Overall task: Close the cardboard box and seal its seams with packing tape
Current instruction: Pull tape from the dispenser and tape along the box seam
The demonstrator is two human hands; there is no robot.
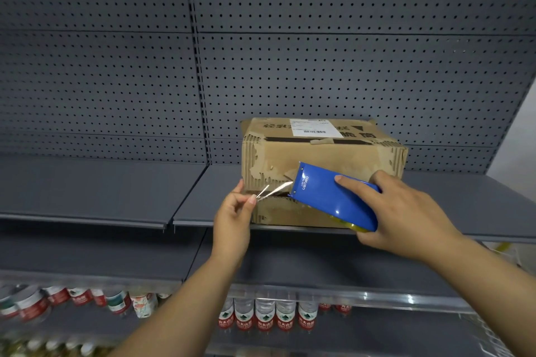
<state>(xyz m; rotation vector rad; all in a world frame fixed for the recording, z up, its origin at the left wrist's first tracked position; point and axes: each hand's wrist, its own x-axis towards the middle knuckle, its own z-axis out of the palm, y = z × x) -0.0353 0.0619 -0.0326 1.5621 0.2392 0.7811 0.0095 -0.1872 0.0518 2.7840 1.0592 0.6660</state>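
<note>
A worn cardboard box (322, 156) with a white shipping label sits on a grey shelf (203, 197), its flaps folded down and a dark seam running across its front face. My right hand (406, 214) grips a blue tape dispenser (333, 198) held against the box's front. A short strip of clear tape (272, 191) stretches from the dispenser's mouth leftward. My left hand (235, 217) pinches the free end of that tape at the box's front left corner, level with the seam.
Grey pegboard panels (261, 52) rise behind the shelf. A lower shelf holds rows of water bottles (266, 314) with red labels and several canned goods (72, 301) at the left. The shelf to the left of the box is bare metal.
</note>
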